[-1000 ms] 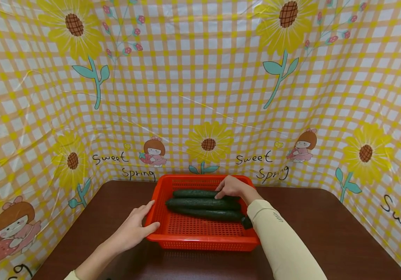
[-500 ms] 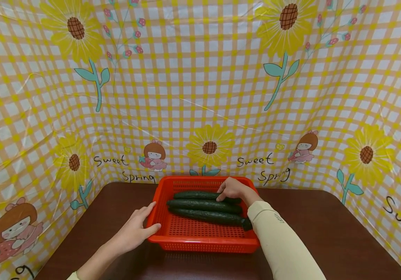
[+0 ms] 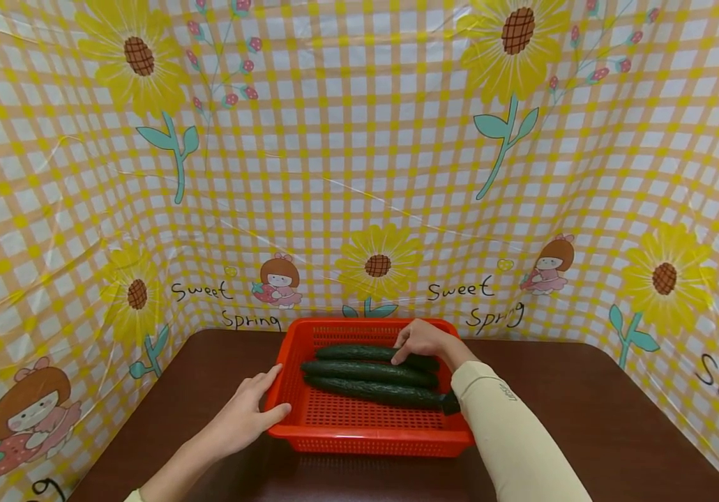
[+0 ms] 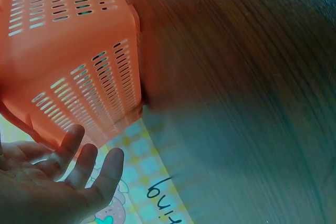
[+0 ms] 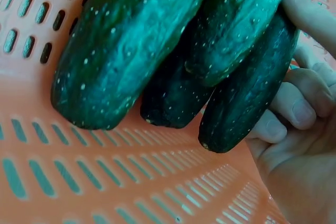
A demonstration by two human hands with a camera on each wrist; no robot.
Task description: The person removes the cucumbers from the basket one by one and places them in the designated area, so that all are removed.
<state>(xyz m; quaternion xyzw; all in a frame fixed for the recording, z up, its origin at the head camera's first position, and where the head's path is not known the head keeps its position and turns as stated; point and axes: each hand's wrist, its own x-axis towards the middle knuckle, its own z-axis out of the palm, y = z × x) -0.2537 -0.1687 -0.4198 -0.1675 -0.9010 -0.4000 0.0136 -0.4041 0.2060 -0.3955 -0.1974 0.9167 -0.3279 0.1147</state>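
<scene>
Dark green cucumbers lie side by side in a red perforated plastic basket (image 3: 372,433): a back one (image 3: 353,351), a middle one (image 3: 362,371) and a front one (image 3: 372,392). My right hand (image 3: 423,340) reaches in from the right and grips the back cucumber. In the right wrist view its thumb is on the near side of a dark cucumber (image 5: 252,87), the other fingers curled behind. My left hand (image 3: 243,413) rests at the basket's left rim, thumb over the edge. Its fingers (image 4: 110,174) are spread loosely outside the slotted wall in the left wrist view.
The basket stands on a dark brown wooden table (image 3: 554,397). A yellow checked cloth (image 3: 359,181) with sunflowers and cartoon figures hangs behind and on both sides. The basket's back rim lies close to the cloth.
The scene has shifted slightly down and right in the head view. Both hands keep their places at the basket and the back cucumber.
</scene>
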